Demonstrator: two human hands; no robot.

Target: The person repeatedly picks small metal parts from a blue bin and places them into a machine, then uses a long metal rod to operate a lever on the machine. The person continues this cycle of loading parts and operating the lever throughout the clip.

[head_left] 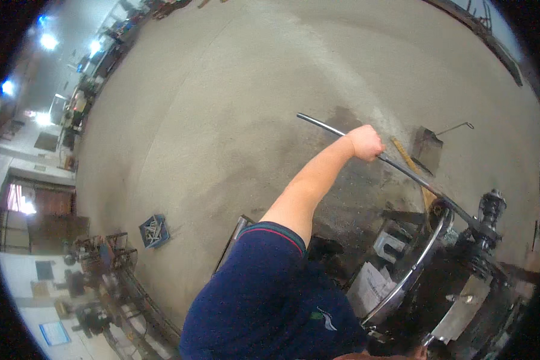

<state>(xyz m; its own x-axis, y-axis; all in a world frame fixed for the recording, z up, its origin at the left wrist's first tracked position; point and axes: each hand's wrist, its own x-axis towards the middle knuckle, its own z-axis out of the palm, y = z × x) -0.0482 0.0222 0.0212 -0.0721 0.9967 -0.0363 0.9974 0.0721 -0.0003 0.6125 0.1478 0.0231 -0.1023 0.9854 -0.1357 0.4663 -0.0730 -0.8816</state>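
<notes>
My left hand (366, 143) is closed round a long metal bar (408, 172), with my arm stretched out ahead and to the right. The bar's shiny free end points to the far left. Its darker end reaches a dark, stepped metal part (491, 219) standing on a machine at the right; how the two join is unclear. At the lower edge, a small part of my right hand (422, 353) shows beside a shiny metal handle (427, 339). Its fingers are mostly cut off by the picture's edge.
A curved metal rail (411, 270) runs along the machine, near papers (372, 285). Beyond the bar are a yellow strip (405, 155) and a dark block (427, 149). A blue crate (155, 231) of metal pieces sits on the floor at left, near other machinery (102, 255).
</notes>
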